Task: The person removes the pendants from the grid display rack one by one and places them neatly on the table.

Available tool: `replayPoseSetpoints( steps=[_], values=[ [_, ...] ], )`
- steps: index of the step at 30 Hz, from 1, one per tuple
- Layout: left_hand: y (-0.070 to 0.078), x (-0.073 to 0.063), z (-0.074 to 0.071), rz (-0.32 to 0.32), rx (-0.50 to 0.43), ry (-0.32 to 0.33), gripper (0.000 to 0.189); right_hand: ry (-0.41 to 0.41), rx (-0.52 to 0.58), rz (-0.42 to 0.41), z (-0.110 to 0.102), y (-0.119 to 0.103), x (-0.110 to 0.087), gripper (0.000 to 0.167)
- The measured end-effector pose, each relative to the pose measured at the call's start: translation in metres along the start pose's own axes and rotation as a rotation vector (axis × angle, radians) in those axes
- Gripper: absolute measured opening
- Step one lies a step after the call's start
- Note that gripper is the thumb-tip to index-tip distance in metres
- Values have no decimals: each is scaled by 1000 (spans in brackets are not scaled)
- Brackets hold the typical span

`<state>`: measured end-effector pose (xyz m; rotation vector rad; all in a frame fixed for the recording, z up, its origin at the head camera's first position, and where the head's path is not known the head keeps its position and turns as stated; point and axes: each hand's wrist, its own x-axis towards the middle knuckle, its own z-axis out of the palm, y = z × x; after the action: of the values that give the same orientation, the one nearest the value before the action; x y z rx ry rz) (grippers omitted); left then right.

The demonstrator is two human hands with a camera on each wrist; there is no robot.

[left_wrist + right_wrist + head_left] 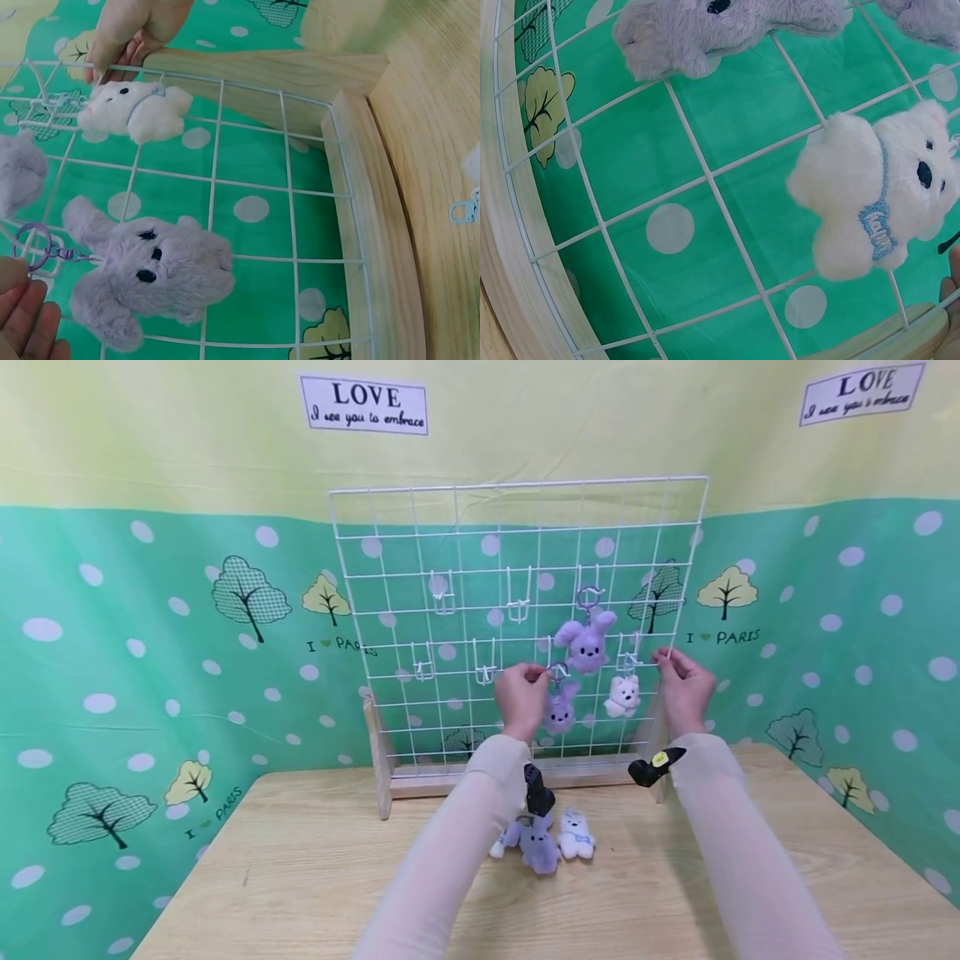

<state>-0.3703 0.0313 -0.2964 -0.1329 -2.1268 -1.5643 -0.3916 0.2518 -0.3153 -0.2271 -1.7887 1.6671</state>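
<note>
My left hand [522, 697] pinches at the purple ring [31, 246] of a fluffy purple rabbit keychain [559, 710]. That ring is at a white hook on the wire grid panel [517, 485], and the rabbit hangs face outward below it. With thumb and fingers, my right hand [684, 689] holds the grid's right edge. Just left of it, a white bear keychain [622, 696] with a blue collar hangs from a hook. Another purple rabbit keychain [587, 647] hangs higher up. Only a sliver of the right hand shows in the right wrist view.
Below the grid, a purple rabbit keychain [538, 846] and a white bear keychain [577, 835] lie on the wooden table [300, 860]; another white one is partly hidden by the left arm. Several bare hooks [445, 602] stick out at the left. A wooden stand [380, 760] supports the grid.
</note>
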Motion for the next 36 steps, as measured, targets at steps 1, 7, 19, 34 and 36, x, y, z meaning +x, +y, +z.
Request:
replayPoseSetpoints(
  steps=[1, 7, 19, 34, 36],
  values=[
    [0, 0, 0, 2, 0, 2, 7, 2, -3, -4, 0, 0, 0, 32],
    [0, 0, 2, 12, 27, 0, 8, -3, -17, -21, -1, -2, -2, 33],
    [-10, 1, -2, 122, -100, -94, 9, -14, -12, 8, -1, -3, -3, 34],
    [-10, -6, -17, 124, -291, -191, 10, -7, -12, 1, 0, -3, -4, 33],
    [-8, -10, -18, 110, -309, -200, 10, -10, -13, 1, 0, -3, -4, 33]
  ],
)
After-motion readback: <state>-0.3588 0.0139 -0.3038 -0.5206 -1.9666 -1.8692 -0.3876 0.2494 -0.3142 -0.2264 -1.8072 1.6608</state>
